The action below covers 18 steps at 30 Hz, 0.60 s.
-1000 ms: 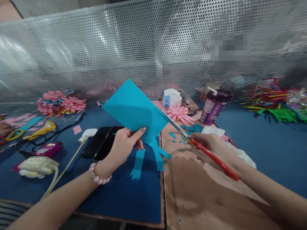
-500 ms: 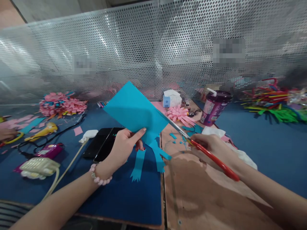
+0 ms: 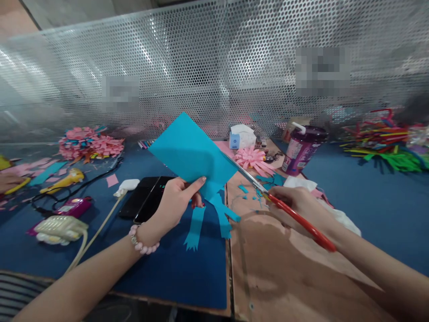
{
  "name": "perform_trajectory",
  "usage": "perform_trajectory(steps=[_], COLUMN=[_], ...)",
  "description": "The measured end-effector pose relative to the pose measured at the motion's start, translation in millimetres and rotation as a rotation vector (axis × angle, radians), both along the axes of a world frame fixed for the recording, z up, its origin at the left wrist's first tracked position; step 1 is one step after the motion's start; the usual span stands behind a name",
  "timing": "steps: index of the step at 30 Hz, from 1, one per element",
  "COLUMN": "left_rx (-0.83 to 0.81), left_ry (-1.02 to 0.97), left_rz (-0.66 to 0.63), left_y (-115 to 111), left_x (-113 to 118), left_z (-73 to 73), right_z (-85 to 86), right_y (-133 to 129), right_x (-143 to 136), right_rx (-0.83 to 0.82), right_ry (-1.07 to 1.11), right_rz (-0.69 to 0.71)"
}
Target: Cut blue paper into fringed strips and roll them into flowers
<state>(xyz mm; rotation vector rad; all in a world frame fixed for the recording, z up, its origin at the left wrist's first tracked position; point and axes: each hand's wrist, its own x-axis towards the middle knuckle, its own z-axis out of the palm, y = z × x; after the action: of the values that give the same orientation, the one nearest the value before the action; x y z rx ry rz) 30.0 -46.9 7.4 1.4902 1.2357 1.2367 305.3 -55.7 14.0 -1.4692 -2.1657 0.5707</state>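
Note:
Pinched between the thumb and fingers of my left hand [image 3: 181, 197] is a sheet of blue paper [image 3: 191, 150], held up at a slant above the table. My right hand [image 3: 301, 208] grips red-handled scissors [image 3: 298, 219], whose blades lie along the paper's upper right edge. Whether the blades are cutting cannot be made out. Below the sheet, blue strips with notched ends [image 3: 195, 230] rest on the table. Small blue scraps [image 3: 244, 189] are strewn near the scissors. A pink paper flower [image 3: 252, 158] lies beyond the blades.
A purple cup with a straw [image 3: 303, 150] and a tissue box [image 3: 241, 137] stand behind. Phones [image 3: 144, 197], a power strip [image 3: 62, 228] and a yellow glue gun [image 3: 63, 180] lie left. Another person's hand [image 3: 11, 182] is at far left. A perforated metal panel [image 3: 187, 67] closes the back.
The whole view has shifted slightly, so everything sits a little farther right. Both hands, the blue paper and the scissors keep nearly the same positions relative to each other.

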Motion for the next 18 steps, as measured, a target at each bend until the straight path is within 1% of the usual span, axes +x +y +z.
perform_trajectory(steps=[5,18], left_rx=[0.002,0.004], left_ry=[-0.019,-0.039], left_rz=[0.01,0.001], left_y=[0.3,0.2], left_x=[0.4,1.1], left_z=[0.1,-0.3], right_z=[-1.8,-3.6], right_y=[0.2,2.6], right_x=[0.0,-0.4], right_rx=[0.044,0.06], right_ry=[0.003,-0.043], right_rz=[-0.004,-0.023])
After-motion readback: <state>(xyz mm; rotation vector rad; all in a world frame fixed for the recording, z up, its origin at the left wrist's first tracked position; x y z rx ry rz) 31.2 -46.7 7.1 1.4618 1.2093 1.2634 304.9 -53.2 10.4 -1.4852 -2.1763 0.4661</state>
